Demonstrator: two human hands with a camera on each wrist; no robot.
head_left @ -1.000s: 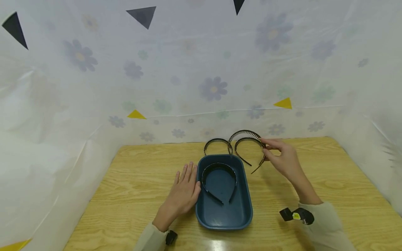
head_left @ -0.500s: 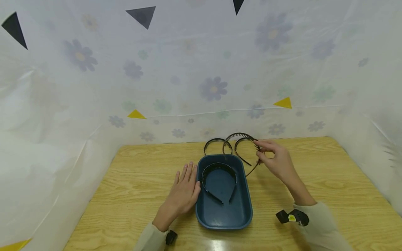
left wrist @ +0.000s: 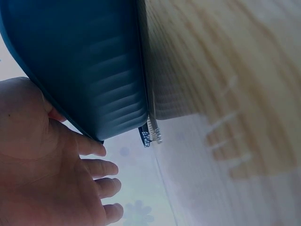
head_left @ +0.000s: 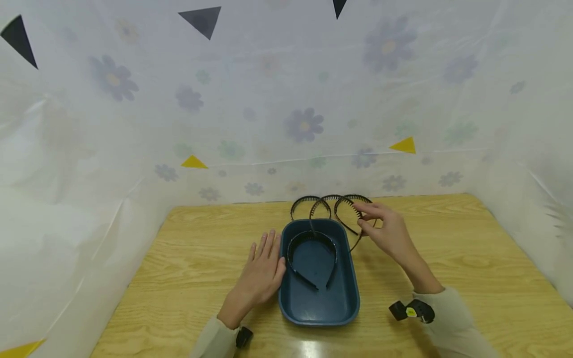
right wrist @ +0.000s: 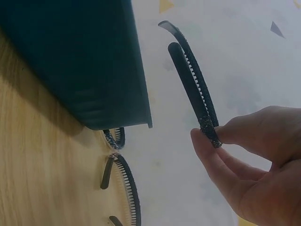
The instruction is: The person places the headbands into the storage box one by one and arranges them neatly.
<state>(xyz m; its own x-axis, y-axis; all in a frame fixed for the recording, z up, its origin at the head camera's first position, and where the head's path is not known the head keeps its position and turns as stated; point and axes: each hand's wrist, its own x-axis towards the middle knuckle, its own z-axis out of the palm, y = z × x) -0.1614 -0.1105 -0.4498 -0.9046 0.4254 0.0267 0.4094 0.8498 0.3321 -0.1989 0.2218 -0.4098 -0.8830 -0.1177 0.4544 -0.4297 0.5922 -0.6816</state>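
My right hand (head_left: 388, 237) pinches a black toothed headband (right wrist: 190, 87) between thumb and fingers. It is raised by the tray's far right corner, its arc overlapping the tray's back rim in the head view. With fingers straight, my left hand (head_left: 259, 276) lies against the left side of a dark blue tray (head_left: 320, 309). Inside that tray rests another black headband (head_left: 305, 281), its ends toward me. Behind the tray are two more headbands, one at the left (head_left: 310, 198) and one at the right (head_left: 356, 196), partly covered by the held one and my right hand.
A light wood-grain table (head_left: 201, 258) carries everything. White sheeting with flower prints (head_left: 304, 125) closes off the back and both sides. Each sleeve has a small black wrist device, one at the left (head_left: 243, 337) and one at the right (head_left: 423, 311).
My right hand has moved left with the held headband, bringing it from beside the right rear headband to over the tray's back edge. The left hand and tray stay in place.
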